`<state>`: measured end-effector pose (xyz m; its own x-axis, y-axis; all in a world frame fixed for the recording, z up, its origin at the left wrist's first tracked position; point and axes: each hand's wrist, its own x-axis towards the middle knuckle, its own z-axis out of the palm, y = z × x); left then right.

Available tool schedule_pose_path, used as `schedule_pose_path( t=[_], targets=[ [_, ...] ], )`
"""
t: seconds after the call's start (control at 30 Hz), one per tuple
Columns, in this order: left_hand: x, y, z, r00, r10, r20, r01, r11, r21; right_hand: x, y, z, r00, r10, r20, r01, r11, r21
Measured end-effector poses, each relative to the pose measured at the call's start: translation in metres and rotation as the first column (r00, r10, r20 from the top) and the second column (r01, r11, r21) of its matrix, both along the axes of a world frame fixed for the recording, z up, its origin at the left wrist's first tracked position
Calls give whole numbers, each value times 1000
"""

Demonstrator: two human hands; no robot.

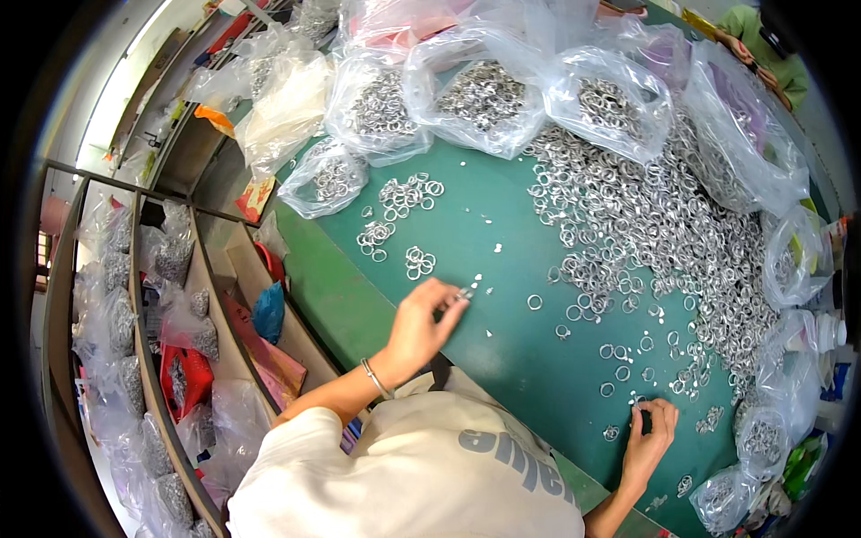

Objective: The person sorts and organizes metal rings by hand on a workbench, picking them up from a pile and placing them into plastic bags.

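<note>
My left hand [421,325], with a bangle [377,380] on its wrist, is raised over the green table's near left part. Its thumb and fingers pinch a small silver ring [465,293]. On the right, my right hand [649,441] is at the tabletop, fingertips closed on another silver ring [639,401], partly hidden by them. Single rings [607,389] lie just beyond that hand. Small groups of rings [420,263] lie past my left hand. A large heap of silver rings [664,224] covers the far right of the table.
Clear plastic bags of rings [480,94] line the table's [484,377] far and right edges. Small white scraps [498,248] dot its surface. To my left stands a shelf with compartments [206,296] holding bags and a red basket [186,381]. Another person [762,49] is at the far right.
</note>
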<state>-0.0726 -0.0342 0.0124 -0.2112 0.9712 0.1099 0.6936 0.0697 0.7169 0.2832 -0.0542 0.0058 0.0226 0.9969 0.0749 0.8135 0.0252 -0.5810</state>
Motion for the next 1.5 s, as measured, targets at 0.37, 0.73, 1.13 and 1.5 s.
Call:
schedule_pose_path(
  t=[0.37,0.73,1.13,1.5],
  targets=[
    [-124,38,-26,828,338,-447,-287,941,178,1,1,5,1000,-13,-11,14,999,38],
    [-43,42,2,961,106,-254,-20,948,317,20,-9,11,595,-471,-651,329,882,-338],
    [195,81,-20,452,-874,-180,892,447,69,5,-9,6,77,-452,-889,151,886,-438],
    [156,86,-11,637,-768,62,756,639,143,20,5,8,995,-88,-40,89,996,29]
  ],
)
